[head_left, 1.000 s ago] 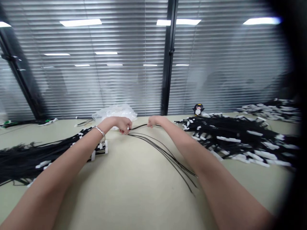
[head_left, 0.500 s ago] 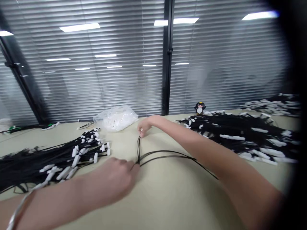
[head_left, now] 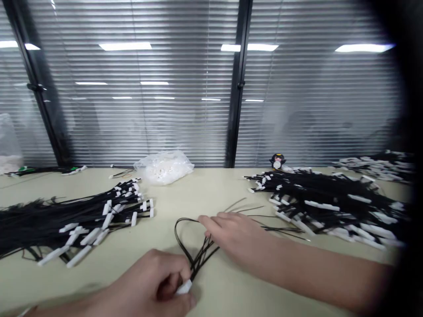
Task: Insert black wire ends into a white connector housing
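My left hand (head_left: pixel 158 281) is closed in a pinch on a white plastic connector (head_left: pixel 185 287) near the front of the table. Several thin black wires (head_left: pixel 197 260) run from the connector up and to the right. One of them bends in a loop to the left. Farther along, my right hand (head_left: pixel 231 231) is curled over the same wires, its fingertips partly hidden. Beyond this hand the loose wire ends fan out over the table.
A pile of black wires with white connectors (head_left: pixel 95 215) lies at left, and another such pile (head_left: pixel 317 198) at right. A clear bag of small white parts (head_left: pixel 165 167) and a penguin figure (head_left: pixel 277 161) stand at the back, before window blinds (head_left: pixel 158 119).
My right hand has come down and nearer from the raised wire ends, now on the wires. My left hand has moved closer, and the white connector shows in it. The view has shifted slightly.
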The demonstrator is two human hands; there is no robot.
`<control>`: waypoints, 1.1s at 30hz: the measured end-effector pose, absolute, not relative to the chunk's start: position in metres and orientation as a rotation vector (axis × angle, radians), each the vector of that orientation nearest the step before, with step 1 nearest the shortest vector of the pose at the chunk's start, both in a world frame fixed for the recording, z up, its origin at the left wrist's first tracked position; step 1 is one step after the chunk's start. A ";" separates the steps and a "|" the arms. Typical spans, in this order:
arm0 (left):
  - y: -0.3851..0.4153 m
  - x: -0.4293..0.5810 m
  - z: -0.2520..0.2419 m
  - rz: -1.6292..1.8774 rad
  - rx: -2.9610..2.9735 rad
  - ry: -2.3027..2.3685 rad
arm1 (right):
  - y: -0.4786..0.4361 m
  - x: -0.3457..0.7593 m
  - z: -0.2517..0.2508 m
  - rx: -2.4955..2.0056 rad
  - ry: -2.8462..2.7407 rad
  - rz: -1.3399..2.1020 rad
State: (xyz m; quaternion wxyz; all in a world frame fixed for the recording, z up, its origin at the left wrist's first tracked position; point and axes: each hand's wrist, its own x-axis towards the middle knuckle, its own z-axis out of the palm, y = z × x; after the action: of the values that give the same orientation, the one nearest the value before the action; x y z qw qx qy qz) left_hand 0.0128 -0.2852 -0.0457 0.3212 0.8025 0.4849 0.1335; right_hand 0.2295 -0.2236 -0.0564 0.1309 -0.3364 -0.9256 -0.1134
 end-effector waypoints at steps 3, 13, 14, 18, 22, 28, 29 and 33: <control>-0.274 0.007 -0.049 0.424 2.000 1.205 | -0.200 0.246 -0.072 -1.091 -2.597 -0.109; -0.263 -0.002 -0.053 0.811 1.389 1.068 | -0.172 0.257 -0.082 -1.251 -2.391 0.168; -0.263 -0.003 -0.053 0.855 1.356 1.091 | -0.172 0.257 -0.081 -1.260 -2.372 0.182; -0.261 -0.002 -0.052 0.901 1.379 1.222 | -0.175 0.257 -0.079 -1.281 -2.288 0.207; -0.260 -0.001 -0.051 0.877 1.487 1.340 | -0.181 0.253 -0.076 -1.235 -2.290 0.190; -0.258 0.000 -0.050 0.865 1.532 1.329 | -0.187 0.249 -0.075 -1.195 -2.347 0.083; -0.258 -0.001 -0.050 0.881 1.548 1.316 | -0.188 0.249 -0.075 -1.178 -2.364 0.069; -0.257 -0.003 -0.053 0.888 1.493 1.243 | -0.192 0.249 -0.074 -1.089 -2.435 -0.011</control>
State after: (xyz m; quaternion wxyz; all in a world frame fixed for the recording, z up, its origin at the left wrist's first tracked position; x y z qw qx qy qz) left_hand -0.0026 -0.2572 -0.0532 0.4818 0.6126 0.5098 0.3643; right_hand 0.2494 -0.1916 -0.0738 0.2349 -0.3969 -0.8873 -0.0040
